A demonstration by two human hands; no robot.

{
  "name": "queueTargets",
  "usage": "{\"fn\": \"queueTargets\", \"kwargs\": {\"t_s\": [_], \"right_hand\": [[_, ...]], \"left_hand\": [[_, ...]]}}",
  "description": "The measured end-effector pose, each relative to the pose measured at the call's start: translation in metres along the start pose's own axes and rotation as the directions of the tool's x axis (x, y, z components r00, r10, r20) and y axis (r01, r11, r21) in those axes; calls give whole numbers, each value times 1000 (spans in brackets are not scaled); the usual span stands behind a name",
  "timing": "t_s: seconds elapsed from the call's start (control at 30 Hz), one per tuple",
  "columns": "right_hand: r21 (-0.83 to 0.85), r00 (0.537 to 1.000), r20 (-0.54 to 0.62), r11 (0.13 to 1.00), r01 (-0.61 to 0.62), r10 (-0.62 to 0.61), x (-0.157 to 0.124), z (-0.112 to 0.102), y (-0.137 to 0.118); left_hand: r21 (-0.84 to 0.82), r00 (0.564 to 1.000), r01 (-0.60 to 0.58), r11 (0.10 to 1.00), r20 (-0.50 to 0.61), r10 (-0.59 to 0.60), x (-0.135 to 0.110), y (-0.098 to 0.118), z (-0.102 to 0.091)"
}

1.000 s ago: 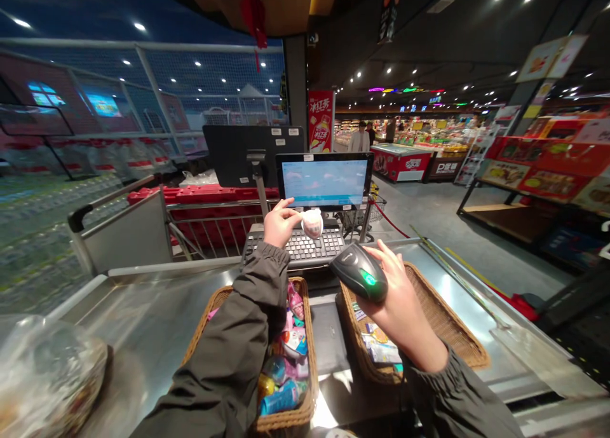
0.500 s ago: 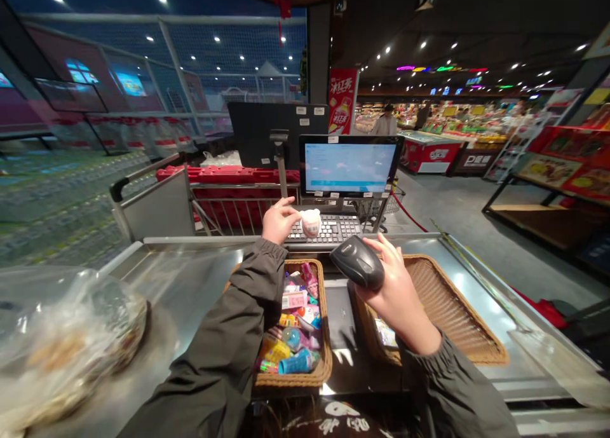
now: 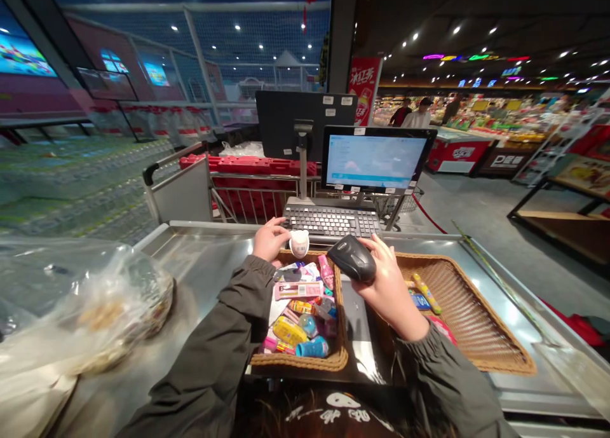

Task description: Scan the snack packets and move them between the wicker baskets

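Between thumb and fingers, my left hand [image 3: 271, 240] pinches a small white cup-shaped item [image 3: 299, 243] with two ear-like bumps and print on its front. It hangs over the far end of the left wicker basket [image 3: 341, 336], which is full of colourful small packages and little bottles. My right hand [image 3: 388, 285] grips a black barcode scanner [image 3: 353, 259], its head pointing left toward the white item but apart from it. Partly behind my right forearm stands the right wicker basket [image 3: 481, 311], with a few packets at its near-left side.
A keyboard [image 3: 333, 220] lies beyond the baskets, below a lit monitor [image 3: 376, 159]. Clear plastic bags [image 3: 95, 304] with food cover the left of the metal counter [image 3: 204, 260]. A long green stem in wrapping [image 3: 505, 285] lies along the right edge. People [image 3: 418, 115] stand far off.
My left hand has brought the white item down and nearer, from in front of the keyboard to over the left basket. The scanner stays in my right hand. The view has turned slightly left.
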State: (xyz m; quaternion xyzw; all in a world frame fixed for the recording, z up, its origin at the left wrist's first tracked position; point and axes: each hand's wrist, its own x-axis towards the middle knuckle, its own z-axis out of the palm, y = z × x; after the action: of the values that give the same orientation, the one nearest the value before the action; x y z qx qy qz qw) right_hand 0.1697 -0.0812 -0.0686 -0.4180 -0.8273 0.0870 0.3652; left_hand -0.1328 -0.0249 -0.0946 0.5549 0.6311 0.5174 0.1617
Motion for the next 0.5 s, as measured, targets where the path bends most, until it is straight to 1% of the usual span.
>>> {"fn": "queueTargets", "kwargs": {"t_s": [0.1,0.27,0.37,0.5], "right_hand": [[-1,1000,27,1000,7,-7,2,7,-3],[-17,997,71,1000,7,-6,3,21,-4],[-17,995,96,1000,9,-7,3,30,-5],[-5,992,125,1000,-15,16,5,40,-7]], "left_hand": [[62,1000,7,998,11,-8,-6,-13,-9],[242,999,43,969,13,-48,-10,-40,-21],[315,995,92,945,4,-98,-10,-56,-21],[441,985,151,885,11,-173,-11,-75,-16]]}}
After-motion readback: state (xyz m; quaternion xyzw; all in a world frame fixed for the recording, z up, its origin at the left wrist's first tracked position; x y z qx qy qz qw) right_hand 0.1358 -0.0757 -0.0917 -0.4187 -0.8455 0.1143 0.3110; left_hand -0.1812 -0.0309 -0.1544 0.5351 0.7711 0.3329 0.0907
